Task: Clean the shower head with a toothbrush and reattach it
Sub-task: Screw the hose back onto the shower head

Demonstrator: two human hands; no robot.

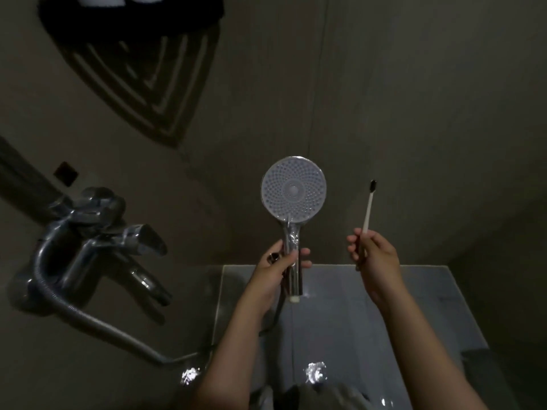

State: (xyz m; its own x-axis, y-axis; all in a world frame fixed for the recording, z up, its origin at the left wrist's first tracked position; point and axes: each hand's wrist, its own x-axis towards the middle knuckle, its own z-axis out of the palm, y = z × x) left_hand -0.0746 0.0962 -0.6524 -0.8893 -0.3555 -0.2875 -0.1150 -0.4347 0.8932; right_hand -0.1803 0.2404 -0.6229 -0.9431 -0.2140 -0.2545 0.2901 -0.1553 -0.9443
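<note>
2 bare hands are raised side by side in a dim bathroom, seen from above. The left hand (278, 269) curls its fingers and thumb round the chrome handle (295, 276) of the shower head (293, 189), gripping it upright; a dark ring (273, 257) shows on 1 finger. Above this hand the round spray face, white and dotted with nozzles, is turned toward the viewer; below the hand the handle ends in a small white tip.

To the right, apart from the left hand, the right hand (374, 253) pinches the lower end of a toothbrush (368, 208) between curled fingers and thumb; the pale handle stands nearly upright, its dark bristles at the top, level with the spray face and not touching it.

Left of the left hand, a chrome mixer tap (97, 226) sticks out from the wall; a ribbed hose (97, 321) loops down from it and runs toward the left forearm; it is too dark to tell whether it joins the handle. Far above and to the left of the hands hangs a dark corner shelf (133, 39). Behind the hands is a plain grey wall (414, 113); beneath both forearms lies a pale tiled surface (414, 306) with wet glints.
</note>
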